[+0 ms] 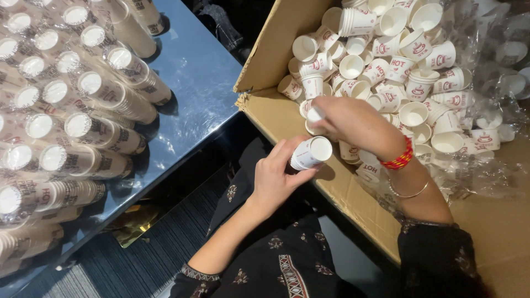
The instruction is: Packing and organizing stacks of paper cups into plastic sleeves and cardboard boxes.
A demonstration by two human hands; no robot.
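paper cup stack (311, 153) sits gripped in left hand (276, 176); right hand (345, 118) apparently pinches another cup (315, 115) over the box (309, 138).

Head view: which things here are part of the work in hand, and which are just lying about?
In hand:
- left hand holding a short nested stack of cups
- right hand picking a cup from the loose cups
- cardboard box holding the loose cups
- tall cup stacks lying on the shiny table

Lying about:
- clear plastic wrap in the box
- gold object on the floor
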